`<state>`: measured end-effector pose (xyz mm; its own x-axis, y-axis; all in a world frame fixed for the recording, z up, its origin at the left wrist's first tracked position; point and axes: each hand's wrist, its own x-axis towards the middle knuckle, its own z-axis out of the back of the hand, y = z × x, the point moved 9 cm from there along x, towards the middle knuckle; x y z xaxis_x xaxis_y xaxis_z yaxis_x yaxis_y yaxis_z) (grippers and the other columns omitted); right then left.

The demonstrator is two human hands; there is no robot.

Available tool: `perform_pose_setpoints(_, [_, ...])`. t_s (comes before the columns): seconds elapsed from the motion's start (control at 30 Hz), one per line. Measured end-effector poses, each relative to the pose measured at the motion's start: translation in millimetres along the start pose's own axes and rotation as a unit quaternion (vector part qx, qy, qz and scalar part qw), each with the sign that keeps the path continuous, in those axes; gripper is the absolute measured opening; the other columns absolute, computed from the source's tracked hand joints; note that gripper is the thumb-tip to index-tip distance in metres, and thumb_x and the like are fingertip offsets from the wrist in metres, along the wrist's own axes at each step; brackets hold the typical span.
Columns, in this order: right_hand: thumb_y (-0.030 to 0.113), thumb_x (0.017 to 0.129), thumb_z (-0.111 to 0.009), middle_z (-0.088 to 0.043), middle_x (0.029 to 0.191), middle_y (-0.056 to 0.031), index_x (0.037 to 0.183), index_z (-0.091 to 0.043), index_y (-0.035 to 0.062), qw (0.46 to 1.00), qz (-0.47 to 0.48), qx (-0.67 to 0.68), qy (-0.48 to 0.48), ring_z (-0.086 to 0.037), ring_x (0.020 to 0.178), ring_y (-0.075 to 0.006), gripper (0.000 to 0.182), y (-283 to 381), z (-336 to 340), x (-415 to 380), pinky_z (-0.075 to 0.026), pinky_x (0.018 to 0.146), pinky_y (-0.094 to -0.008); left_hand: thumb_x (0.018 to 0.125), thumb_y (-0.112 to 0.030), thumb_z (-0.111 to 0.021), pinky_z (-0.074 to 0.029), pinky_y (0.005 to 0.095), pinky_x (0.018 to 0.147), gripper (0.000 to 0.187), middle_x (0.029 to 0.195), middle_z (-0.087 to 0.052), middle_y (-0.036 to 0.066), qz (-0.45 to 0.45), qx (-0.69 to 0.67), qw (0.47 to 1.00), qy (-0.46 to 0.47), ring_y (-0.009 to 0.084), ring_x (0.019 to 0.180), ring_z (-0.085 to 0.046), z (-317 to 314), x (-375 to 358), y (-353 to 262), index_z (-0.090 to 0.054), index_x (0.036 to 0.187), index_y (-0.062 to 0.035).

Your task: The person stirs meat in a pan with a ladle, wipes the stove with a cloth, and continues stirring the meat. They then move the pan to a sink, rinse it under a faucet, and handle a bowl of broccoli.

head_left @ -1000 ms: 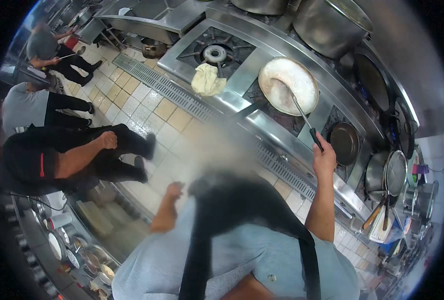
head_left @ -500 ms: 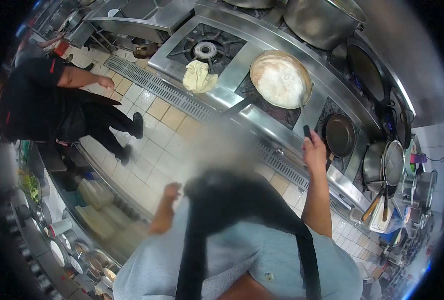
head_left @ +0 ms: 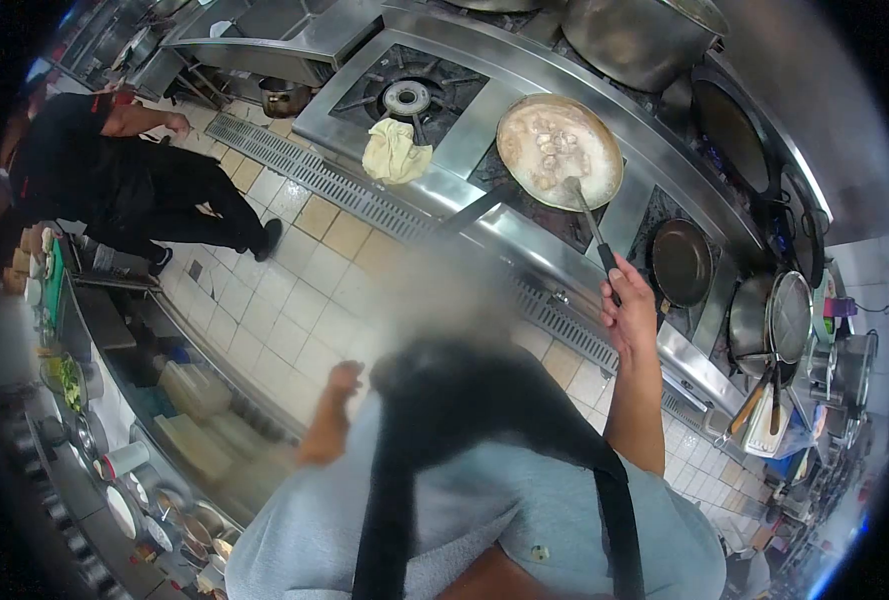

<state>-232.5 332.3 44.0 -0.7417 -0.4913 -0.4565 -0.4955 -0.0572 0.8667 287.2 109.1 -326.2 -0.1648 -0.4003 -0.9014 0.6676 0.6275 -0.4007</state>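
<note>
My right hand [head_left: 630,305] is closed around the black handle of a long metal cooking utensil [head_left: 592,226]. Its head dips into the frying pan [head_left: 508,122], so its exact shape is hidden. Pale, foamy sauce with several light chunks [head_left: 562,150] fills the pan, which sits on a burner. The pan's long dark handle [head_left: 477,208] points down-left and fades into a blurred patch of the view. Low beside my body hangs my left hand [head_left: 342,382], away from the pan; haze blurs its fingers, and nothing shows in it.
Left of the pan, a pale yellow cloth [head_left: 397,153] lies on the stove's front edge beside a bare burner [head_left: 408,98]. A smaller dark pan [head_left: 682,263] sits to the right. Large pots [head_left: 645,45] stand behind. Another person [head_left: 90,180] is across the tiled floor.
My right hand has pushed the utensil from the pan's right rim further into the sauce. Chunks now show where foam covered the surface. The other person has stepped away, further left.
</note>
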Motion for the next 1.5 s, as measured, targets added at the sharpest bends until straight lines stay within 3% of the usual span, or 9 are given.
perform_pose_setpoints(0.23, [0.011, 0.086, -0.052, -0.048, 0.068, 0.0022, 0.126, -0.047, 0.0048, 0.979, 0.084, -0.165, -0.084, -0.035, 0.044, -0.0023, 0.041, 28.9, 20.3, -12.9, -0.029, 0.039, -0.0179, 0.081, -0.021, -0.061, -0.051, 0.0371, 0.069, 0.05, 0.107, -0.059, 0.016, -0.234, 0.124, 0.964, 0.018, 0.0268, 0.093, -0.059, -1.2, 26.5, -2.4, -0.048, 0.12, 0.0067])
perform_pose_setpoints(0.3, [0.008, 0.085, -0.052, -0.061, 0.1, -0.0081, 0.124, -0.049, 0.0028, 0.899, 0.216, -0.367, -0.104, -0.058, 0.083, -0.0152, 0.04, 51.4, 23.2, -17.2, -0.045, 0.077, -0.0251, 0.081, -0.024, -0.061, -0.049, 0.0348, 0.062, 0.05, 0.105, -0.059, 0.014, -0.137, 0.144, 0.98, 0.011, 0.024, 0.083, -0.061, -10.6, 4.2, -21.7, -0.049, 0.12, 0.0039])
perform_pose_setpoints(0.43, [0.007, 0.084, -0.054, -0.057, 0.086, 0.0005, 0.122, -0.052, 0.0038, 0.863, 0.304, -0.383, -0.123, -0.049, 0.066, -0.0066, 0.038, 61.4, 16.0, -27.3, -0.041, 0.065, -0.0188, 0.081, -0.026, -0.061, -0.046, 0.0329, 0.056, 0.05, 0.1, -0.061, 0.013, -0.219, 0.158, 0.962, 0.032, 0.0215, 0.074, -0.06, -34.8, 15.7, -59.5, -0.05, 0.121, 0.0016])
perform_pose_setpoints(0.53, [0.005, 0.083, -0.053, -0.06, 0.104, -0.0102, 0.122, -0.051, 0.0033, 0.876, 0.244, -0.405, -0.094, -0.054, 0.096, -0.0169, 0.039, 46.8, 14.5, -16.9, -0.037, 0.09, -0.0255, 0.082, -0.028, -0.06, -0.046, 0.0325, 0.058, 0.049, 0.096, -0.062, 0.013, -0.277, 0.242, 0.929, 0.025, 0.0214, 0.073, -0.06, -76.0, -6.6, -123.0, -0.05, 0.121, 0.0006])
perform_pose_setpoints(0.83, [0.007, 0.083, -0.053, -0.059, 0.096, -0.0192, 0.121, -0.053, 0.0093, 0.795, 0.349, -0.478, -0.133, -0.058, 0.089, -0.0324, 0.038, 76.3, 21.9, -55.4, -0.043, 0.08, -0.0342, 0.08, -0.027, -0.064, -0.045, 0.0284, 0.067, 0.053, 0.103, -0.059, 0.011, -0.447, 0.27, 0.831, 0.191, 0.0183, 0.076, -0.058, -216.2, -6.4, -229.2, -0.046, 0.125, -0.0033])
perform_pose_setpoints(0.9, [0.007, 0.083, -0.053, -0.058, 0.092, -0.0186, 0.121, -0.053, 0.0094, 0.778, 0.367, -0.493, -0.132, -0.057, 0.085, -0.0324, 0.038, 72.8, 29.8, -58.5, -0.043, 0.079, -0.0345, 0.081, -0.026, -0.063, -0.045, 0.0285, 0.064, 0.053, 0.107, -0.057, 0.008, -0.193, 0.16, 0.952, 0.174, 0.0166, 0.073, -0.057, -237.3, -40.4, -251.0, -0.043, 0.126, -0.0086])
perform_pose_setpoints(0.97, [0.005, 0.082, -0.054, -0.057, 0.09, -0.0176, 0.122, -0.053, 0.0096, 0.794, 0.35, -0.477, -0.14, -0.056, 0.081, -0.0319, 0.04, 59.4, 48.2, -50.5, -0.044, 0.077, -0.0332, 0.081, -0.027, -0.063, -0.044, 0.029, 0.062, 0.056, 0.108, -0.057, 0.007, -0.183, 0.168, 0.949, 0.193, 0.0166, 0.074, -0.058, -263.5, -5.7, -249.9, -0.039, 0.13, -0.0136])
perform_pose_setpoints(1.2, [0.009, 0.086, -0.054, -0.054, 0.079, 0.0024, 0.127, -0.048, 0.0085, 0.963, 0.177, -0.128, -0.159, -0.041, 0.055, -0.0018, 0.042, 20.6, 124.9, -37.3, -0.035, 0.049, -0.017, 0.089, -0.035, -0.05, -0.047, 0.0352, 0.065, 0.047, 0.111, -0.052, 0.006, -0.302, 0.121, 0.922, 0.21, 0.0234, 0.082, -0.061, -331.3, 44.9, -274.1, -0.034, 0.127, -0.0141])
perform_pose_setpoints(1.5, [0.008, 0.088, -0.05, -0.047, 0.069, 0.0045, 0.133, -0.041, 0.0113, 0.904, 0.232, -0.133, -0.334, -0.034, 0.049, -0.0016, 0.046, 32.2, 270.2, -72.7, -0.03, 0.043, -0.0168, 0.092, -0.028, -0.045, -0.048, 0.038, 0.07, 0.034, 0.107, -0.053, 0.009, -0.289, -0.052, 0.924, 0.246, 0.0251, 0.088, -0.059, -345.6, 17.3, -275.7, -0.041, 0.12, -0.0094])
